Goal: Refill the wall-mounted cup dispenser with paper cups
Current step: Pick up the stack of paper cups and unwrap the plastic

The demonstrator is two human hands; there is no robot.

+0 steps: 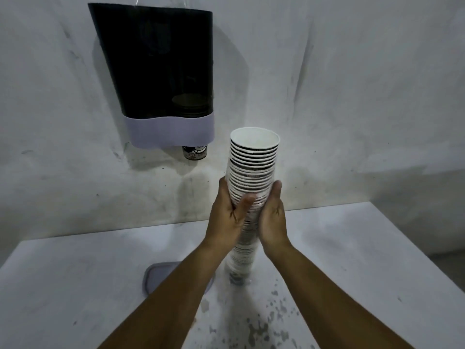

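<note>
A tall stack of nested paper cups (253, 167) stands upright in front of me, mouth up, its base near the white table top. My left hand (227, 217) presses its left side and my right hand (274, 220) presses its right side, about mid-height. The wall-mounted cup dispenser (161, 71) hangs up and to the left, with a dark see-through body and a pale lower band (171, 131). A few cups show low inside its right side. One cup bottom (194, 152) pokes out below it.
A grey lid (161, 273) lies flat on the white table (75, 285), partly under my left forearm. The table top in front of me is speckled with dark marks. A scuffed white wall stands behind. The table's right edge drops off at far right.
</note>
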